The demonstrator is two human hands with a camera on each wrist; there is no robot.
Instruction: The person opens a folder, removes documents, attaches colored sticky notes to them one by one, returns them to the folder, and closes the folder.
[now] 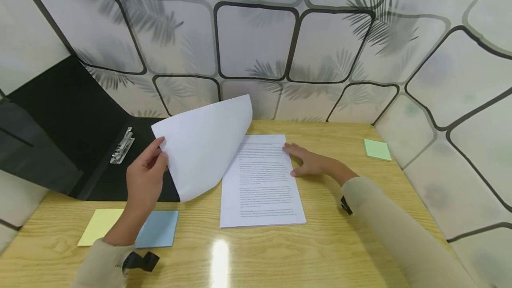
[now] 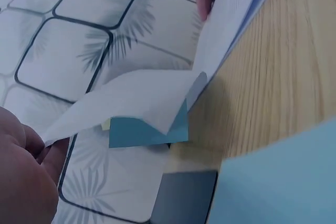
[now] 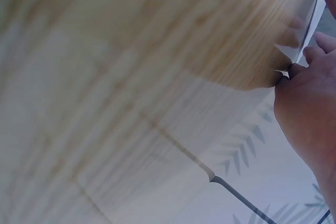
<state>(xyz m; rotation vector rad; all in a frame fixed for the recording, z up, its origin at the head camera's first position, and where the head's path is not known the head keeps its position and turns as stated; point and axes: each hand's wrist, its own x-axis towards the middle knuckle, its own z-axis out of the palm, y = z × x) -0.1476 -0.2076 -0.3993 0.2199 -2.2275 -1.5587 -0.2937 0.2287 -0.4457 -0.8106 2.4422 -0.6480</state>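
Note:
A white sheet of paper (image 1: 204, 146) is raised and curved, its left edge pinched between the thumb and fingers of my left hand (image 1: 146, 174). In the left wrist view, the same sheet (image 2: 131, 95) sags from the left hand (image 2: 23, 166) toward the paper stack. That stack of printed paper (image 1: 266, 186) lies on the table with lines of text facing up. My right hand (image 1: 310, 161) rests at the stack's right edge, fingers extended and touching it. The right wrist view shows this right hand (image 3: 310, 98) low beside the paper's edge.
A black folder (image 1: 68, 110) with a metal clip (image 1: 123, 146) lies opened at the left, its cover leaning up against the patterned wall. Yellow (image 1: 98, 226) and blue (image 1: 160, 230) sticky notes sit near the left forearm. A green sticky pad (image 1: 377, 150) lies far right on the wooden table (image 1: 264, 257).

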